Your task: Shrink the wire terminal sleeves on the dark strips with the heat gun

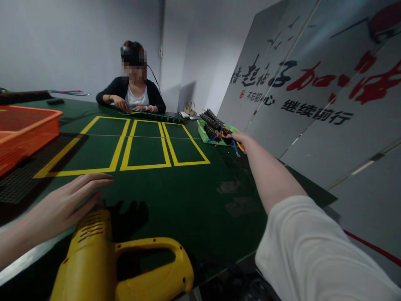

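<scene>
My left hand point(82, 192) hovers with its fingers stretched out and nothing in it, just above the rear end of a yellow heat gun point(87, 251). The heat gun lies at the table's near edge, its loop handle towards the right. At the far right my right arm is stretched out, and my right hand point(238, 137) has its fingers closed on a wire harness point(235, 147). Blue, yellow and red wire ends with metal lugs hang below that hand. More harnesses in black sleeving point(213, 121) are heaped in a light green basket point(203, 133).
Yellow tape frames point(145, 167) mark the green table point(184, 200). An orange crate point(31, 138) stands at the left on black mesh. Across the table a person point(133, 94) wearing a headset handles wires. Dark cables point(238, 284) lie at the near edge.
</scene>
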`<state>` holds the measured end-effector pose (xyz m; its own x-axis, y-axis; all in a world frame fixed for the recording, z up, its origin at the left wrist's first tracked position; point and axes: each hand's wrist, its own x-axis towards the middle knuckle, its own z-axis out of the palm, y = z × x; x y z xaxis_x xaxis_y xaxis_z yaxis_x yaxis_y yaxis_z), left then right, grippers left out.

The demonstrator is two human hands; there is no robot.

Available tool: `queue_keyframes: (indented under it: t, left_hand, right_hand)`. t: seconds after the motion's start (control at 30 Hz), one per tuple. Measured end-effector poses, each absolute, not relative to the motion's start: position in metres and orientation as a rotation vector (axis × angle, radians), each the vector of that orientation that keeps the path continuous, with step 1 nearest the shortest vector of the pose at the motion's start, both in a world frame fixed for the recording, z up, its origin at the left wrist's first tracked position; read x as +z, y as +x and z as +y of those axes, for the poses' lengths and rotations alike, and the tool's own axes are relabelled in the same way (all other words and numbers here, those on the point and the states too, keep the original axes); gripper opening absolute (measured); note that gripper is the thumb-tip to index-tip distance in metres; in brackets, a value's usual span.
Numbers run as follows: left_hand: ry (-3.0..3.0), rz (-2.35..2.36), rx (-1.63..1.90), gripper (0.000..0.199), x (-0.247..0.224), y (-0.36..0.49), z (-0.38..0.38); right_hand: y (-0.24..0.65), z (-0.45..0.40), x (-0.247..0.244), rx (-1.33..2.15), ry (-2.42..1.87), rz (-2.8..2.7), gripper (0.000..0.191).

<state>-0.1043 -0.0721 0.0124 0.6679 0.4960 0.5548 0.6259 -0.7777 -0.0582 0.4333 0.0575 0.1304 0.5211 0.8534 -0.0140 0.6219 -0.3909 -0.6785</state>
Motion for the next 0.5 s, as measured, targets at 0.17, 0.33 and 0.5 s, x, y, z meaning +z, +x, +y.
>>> queue_keyframes:
  t: [0.17,0.33,0.5]
  left_hand:
    - [-2.628,-0.950,-0.773,0.039,-0.004,-0.124,-0.066]
    - [-2.631,-0.948,-0.746,0.042,-0.020,-0.139,-0.060]
    - [-2.619,-0.976,-0.769,0.033,-0.013,-0.135,-0.064]
  right_hand:
    - [0.440,0.066,0.105,0.260,-2.172,-1.246,0.037]
    - [0.446,0.072,0.107,0.090,-2.153,-1.311,0.036]
    - [0.448,0.062,0.139,-0.135,-1.987,-1.373,0.034]
